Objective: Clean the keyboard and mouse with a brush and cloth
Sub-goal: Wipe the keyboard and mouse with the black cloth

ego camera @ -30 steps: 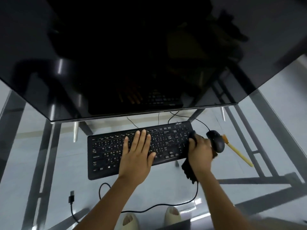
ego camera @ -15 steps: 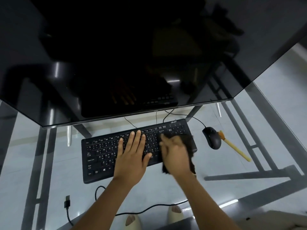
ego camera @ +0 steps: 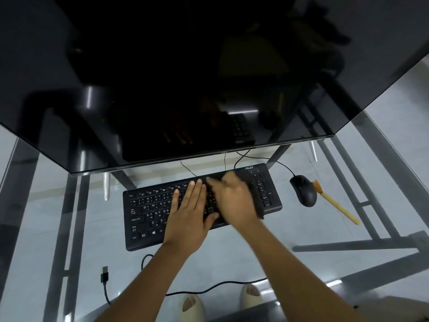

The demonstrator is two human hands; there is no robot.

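— Two hands are seen from the head view. What is being done?

— The keyboard [ego camera: 202,206] is being held down by the left hand [ego camera: 188,219], laid flat and open on the middle keys. A dark cloth [ego camera: 234,176] seems to be pressed on the keys by the right hand [ego camera: 234,201]. That hand is blurred, so it cannot be told how the cloth is gripped.

— How should the wiping be done well?

— The keyboard should be kept still by the flat hand. The cloth should be pushed softly along each row, so no key is popped off.

— How does the keyboard look?

— It is black, with small white letters. It is laid on the glass bench [ego camera: 232,259], below the dark screen [ego camera: 185,77].

— And the other things?

— The black mouse [ego camera: 303,190] is left just right of the keyboard. The brush [ego camera: 334,204] is laid beside it, bristles touching or nearly touching the mouse. Both are still to be used, it is judged.
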